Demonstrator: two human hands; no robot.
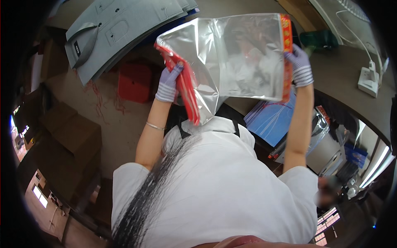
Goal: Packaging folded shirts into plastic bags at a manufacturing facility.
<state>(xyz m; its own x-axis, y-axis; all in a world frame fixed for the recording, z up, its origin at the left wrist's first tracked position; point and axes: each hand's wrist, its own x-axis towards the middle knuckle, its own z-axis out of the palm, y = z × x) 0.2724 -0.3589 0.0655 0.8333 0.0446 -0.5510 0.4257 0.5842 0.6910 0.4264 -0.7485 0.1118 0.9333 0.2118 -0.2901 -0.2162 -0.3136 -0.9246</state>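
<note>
A clear plastic bag [244,58] with a red and yellow printed strip along its right edge is stretched out in front of me. My right hand [298,65], in a purple and white striped glove, grips that strip. My left hand [169,82], gloved the same way, is closed on a stack of silvery plastic bags [194,78] with red edges, its thumb on top. The clear bag meets the stack near the middle; whether it is fully apart from the stack, I cannot tell.
Grey denim-like printed sheets [124,35] with a strap lie at the upper left. Below them is a red stool [135,82]. Cardboard boxes [74,130] stand at left. Blue sheets [271,120] lie beside my right forearm. A white power strip [368,81] rests on the right-hand table.
</note>
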